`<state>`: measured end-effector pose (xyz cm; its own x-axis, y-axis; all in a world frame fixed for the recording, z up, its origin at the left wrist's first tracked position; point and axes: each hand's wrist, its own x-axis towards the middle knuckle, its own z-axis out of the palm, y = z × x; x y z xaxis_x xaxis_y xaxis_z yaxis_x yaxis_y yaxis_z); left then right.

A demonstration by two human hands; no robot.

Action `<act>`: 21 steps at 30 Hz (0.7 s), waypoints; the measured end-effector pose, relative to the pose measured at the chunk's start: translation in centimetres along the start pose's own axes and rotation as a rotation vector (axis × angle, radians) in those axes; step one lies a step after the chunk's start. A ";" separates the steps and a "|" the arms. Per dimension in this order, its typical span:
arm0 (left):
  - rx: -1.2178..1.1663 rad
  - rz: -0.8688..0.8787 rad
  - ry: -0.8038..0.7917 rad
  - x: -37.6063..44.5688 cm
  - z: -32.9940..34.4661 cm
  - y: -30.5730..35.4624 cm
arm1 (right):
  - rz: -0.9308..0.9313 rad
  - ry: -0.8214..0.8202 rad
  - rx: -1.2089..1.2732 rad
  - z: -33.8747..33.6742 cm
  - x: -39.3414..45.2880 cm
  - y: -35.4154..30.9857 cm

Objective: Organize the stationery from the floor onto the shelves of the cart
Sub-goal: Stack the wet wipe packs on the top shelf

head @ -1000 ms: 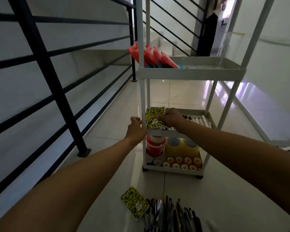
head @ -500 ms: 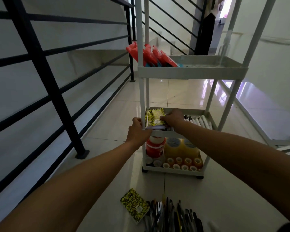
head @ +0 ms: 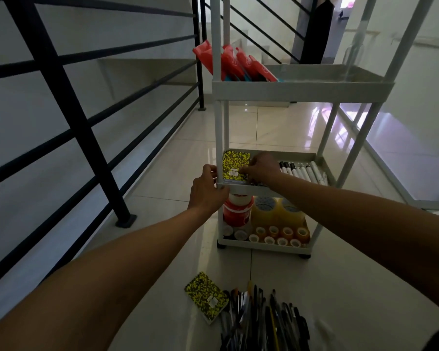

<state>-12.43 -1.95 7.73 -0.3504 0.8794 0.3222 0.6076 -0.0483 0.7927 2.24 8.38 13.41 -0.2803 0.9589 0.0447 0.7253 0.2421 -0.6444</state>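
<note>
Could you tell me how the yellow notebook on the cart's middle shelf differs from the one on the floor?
The shelf notebook lies on the middle shelf beside the markers; the floor notebook lies on the tiles by the pens. The right hand touches the shelf notebook; no hand touches the floor notebook. The shelf notebook sits square to the cart; the floor notebook is skewed. Both share a yellow-and-black speckled cover with a small label.

Your cart (head: 301, 86) carries red packets (head: 234, 62) up top, a yellow notebook (head: 234, 165) and markers (head: 303, 171) mid-shelf, tape rolls (head: 276, 234) below; the floor (head: 162, 262) holds another notebook (head: 207, 295) and, seemingly, pens (head: 264, 323).
</note>
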 end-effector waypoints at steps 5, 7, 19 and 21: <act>0.040 -0.035 -0.029 -1.8 -0.7 -0.7 | -0.131 0.137 -0.075 -0.2 -1.3 0.9; 0.090 -0.088 -0.121 -3.0 -0.9 -1.8 | -0.264 0.245 -0.077 -0.1 -2.8 1.8; 0.773 -0.362 -0.915 -7.9 0.5 -9.6 | -0.741 -0.195 -0.137 7.2 -12.7 6.9; 0.801 -0.388 -0.973 -8.6 1.5 -10.4 | -0.703 -0.333 -0.202 8.9 -13.1 7.9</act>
<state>-14.66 -8.24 -4.07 -0.1483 0.7676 -0.6235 0.9533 0.2787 0.1164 6.03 -3.62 0.94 -0.8633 0.4855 0.1379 0.4005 0.8253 -0.3982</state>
